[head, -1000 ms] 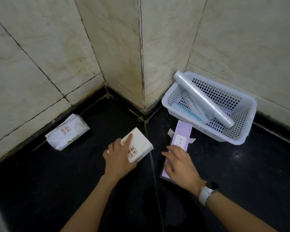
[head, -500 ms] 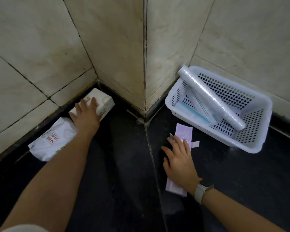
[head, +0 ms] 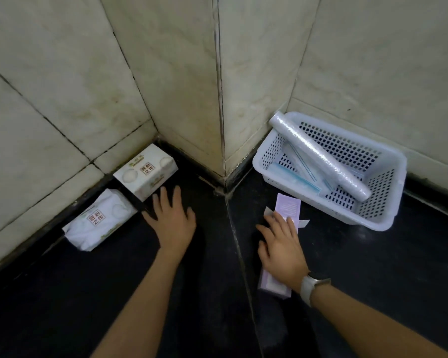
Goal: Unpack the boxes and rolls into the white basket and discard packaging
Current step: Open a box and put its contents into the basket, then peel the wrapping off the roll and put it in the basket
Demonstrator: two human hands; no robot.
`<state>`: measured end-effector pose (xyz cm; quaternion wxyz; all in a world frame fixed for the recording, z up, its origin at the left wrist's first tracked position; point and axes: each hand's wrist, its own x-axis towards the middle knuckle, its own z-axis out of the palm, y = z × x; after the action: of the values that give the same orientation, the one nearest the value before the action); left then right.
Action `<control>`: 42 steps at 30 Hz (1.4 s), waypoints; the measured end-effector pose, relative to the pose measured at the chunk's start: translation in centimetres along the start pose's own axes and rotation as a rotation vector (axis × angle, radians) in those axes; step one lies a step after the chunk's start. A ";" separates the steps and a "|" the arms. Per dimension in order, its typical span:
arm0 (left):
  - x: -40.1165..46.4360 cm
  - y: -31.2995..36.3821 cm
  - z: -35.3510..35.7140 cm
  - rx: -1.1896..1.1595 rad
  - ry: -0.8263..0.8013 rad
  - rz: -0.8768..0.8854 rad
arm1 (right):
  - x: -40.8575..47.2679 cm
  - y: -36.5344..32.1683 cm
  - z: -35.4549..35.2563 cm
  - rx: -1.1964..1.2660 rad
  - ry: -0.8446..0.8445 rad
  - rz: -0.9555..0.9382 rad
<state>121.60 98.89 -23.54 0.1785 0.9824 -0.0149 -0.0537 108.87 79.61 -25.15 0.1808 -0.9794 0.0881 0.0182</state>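
Observation:
A white basket (head: 378, 218) sits on the black floor against the right wall. A clear film roll (head: 318, 155) lies slanted across it, over a flat blue-edged pack (head: 295, 178). A long lilac box (head: 286, 210) with open end flaps lies on the floor in front of the basket. My right hand (head: 282, 248) rests flat on that box, fingers spread. My left hand (head: 172, 220) hovers open just in front of a white tissue box (head: 145, 173) by the left wall. A soft white tissue pack (head: 98, 222) lies beside that box.
Pale tiled walls form a projecting corner (head: 220, 99) between the tissue items and the basket. A dark skirting runs along the wall bases. Black floor (head: 373, 280) stretches toward me on both sides of a seam.
My left hand carried the white tissue box from the floor's middle to the left wall, set it beside the soft pack, let go and drew back. My right hand stayed on the lilac box.

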 end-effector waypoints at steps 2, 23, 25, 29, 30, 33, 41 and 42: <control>-4.7 1.0 0.3 -0.092 -0.066 -0.027 | -0.6 -0.1 -1.3 0.169 0.019 0.006; -42.3 11.6 7.4 -0.132 -0.520 0.846 | -46.1 8.5 -2.0 0.445 0.401 0.834; -47.4 13.9 9.0 -0.126 -0.558 0.924 | -52.2 10.2 -2.4 0.462 0.442 0.932; -60.4 19.6 12.1 -0.082 -0.671 1.074 | -65.4 13.8 -3.5 0.455 0.538 1.093; -63.7 21.0 12.7 -0.062 -0.708 1.133 | -68.7 14.5 -3.8 0.458 0.561 1.149; -72.3 24.8 13.9 -0.023 -0.793 1.288 | -77.3 16.6 -4.9 0.455 0.626 1.286; -82.7 36.4 18.0 0.099 -0.812 1.524 | -88.1 23.9 -6.8 0.435 0.739 1.434; -83.3 38.4 18.8 0.105 -0.803 1.532 | -88.6 25.3 -7.1 0.438 0.737 1.435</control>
<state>36.30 60.41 -19.11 0.1014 0.6153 -0.7370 -0.2605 17.16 68.52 -21.45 0.2711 -0.5713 0.7456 -0.2103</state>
